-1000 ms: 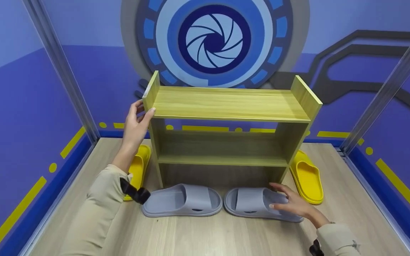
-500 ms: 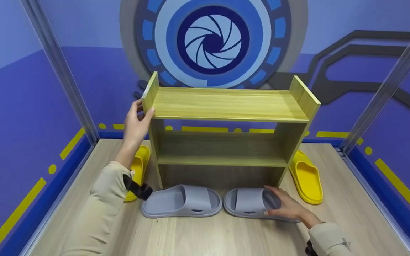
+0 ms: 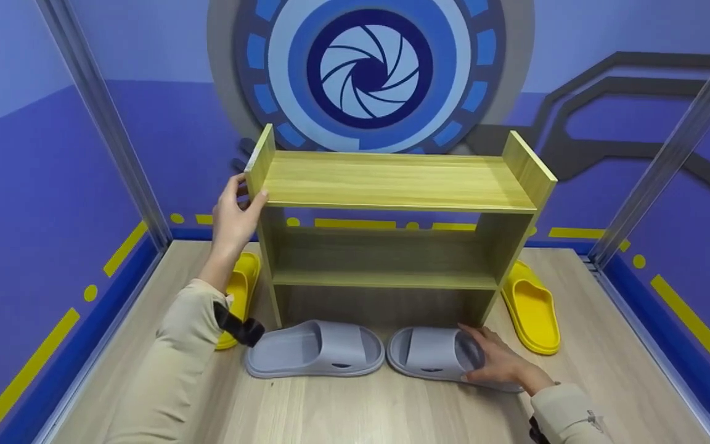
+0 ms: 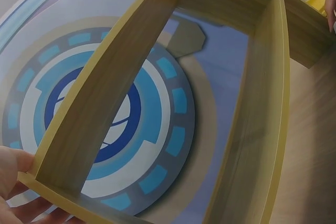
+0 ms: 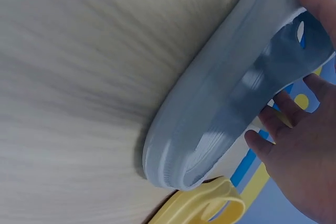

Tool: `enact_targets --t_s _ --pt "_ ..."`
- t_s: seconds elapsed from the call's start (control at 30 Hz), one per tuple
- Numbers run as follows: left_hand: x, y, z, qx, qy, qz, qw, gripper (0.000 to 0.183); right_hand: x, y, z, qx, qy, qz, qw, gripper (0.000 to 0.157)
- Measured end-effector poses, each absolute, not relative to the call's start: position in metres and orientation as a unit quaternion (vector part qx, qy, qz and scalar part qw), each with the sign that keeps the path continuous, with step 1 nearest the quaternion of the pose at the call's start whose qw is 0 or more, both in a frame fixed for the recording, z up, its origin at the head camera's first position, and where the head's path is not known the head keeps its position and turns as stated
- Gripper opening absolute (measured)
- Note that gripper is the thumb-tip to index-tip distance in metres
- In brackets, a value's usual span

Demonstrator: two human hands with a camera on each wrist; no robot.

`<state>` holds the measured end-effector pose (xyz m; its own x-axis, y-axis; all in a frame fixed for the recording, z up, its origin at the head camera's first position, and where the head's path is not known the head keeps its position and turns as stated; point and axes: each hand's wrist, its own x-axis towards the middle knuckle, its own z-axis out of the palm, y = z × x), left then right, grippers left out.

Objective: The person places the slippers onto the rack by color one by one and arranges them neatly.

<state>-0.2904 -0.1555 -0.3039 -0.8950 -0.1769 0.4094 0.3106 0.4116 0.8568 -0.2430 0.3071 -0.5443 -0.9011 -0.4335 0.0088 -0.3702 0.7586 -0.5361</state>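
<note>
A small wooden shelf rack (image 3: 386, 280) stands upright on the board. My left hand (image 3: 232, 219) grips its upper left side panel, thumb at the front edge and fingers behind; the left wrist view shows the same hand (image 4: 13, 192) at the rack's corner. Two grey slippers lie in front of the rack: the left slipper (image 3: 315, 348) and the right slipper (image 3: 432, 348), toe to toe. Over the right one, my right hand (image 3: 503, 364) holds its sides. In the right wrist view, the thumb presses one side of this grey slipper (image 5: 210, 98), fingers along the other.
One yellow slipper (image 3: 241, 296) lies left of the rack, partly behind my left forearm. Another yellow slipper (image 3: 534, 311) is at the rack's right. Blue printed walls (image 3: 164, 135) and metal posts (image 3: 108, 123) enclose the wooden board (image 3: 330, 413).
My right hand has moved a little left along the right grey slipper, and its fingers have closed onto the sides. The left hand keeps its place on the rack.
</note>
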Motion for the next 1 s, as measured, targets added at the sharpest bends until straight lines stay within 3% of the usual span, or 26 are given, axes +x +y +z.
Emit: enact_targets --t_s 0.43,1.0 --pt "-0.289 -0.156 -0.304 -0.036 -0.812 -0.544 0.211 0.042 -0.243 0.307 -0.549 -0.231 0.94 -0.244 0.056 0.1" --pt "-0.289 -0.157 -0.306 -0.042 -0.81 -0.541 0.225 0.039 -0.24 0.31 -0.538 -0.218 0.947 -0.234 -0.018 0.091"
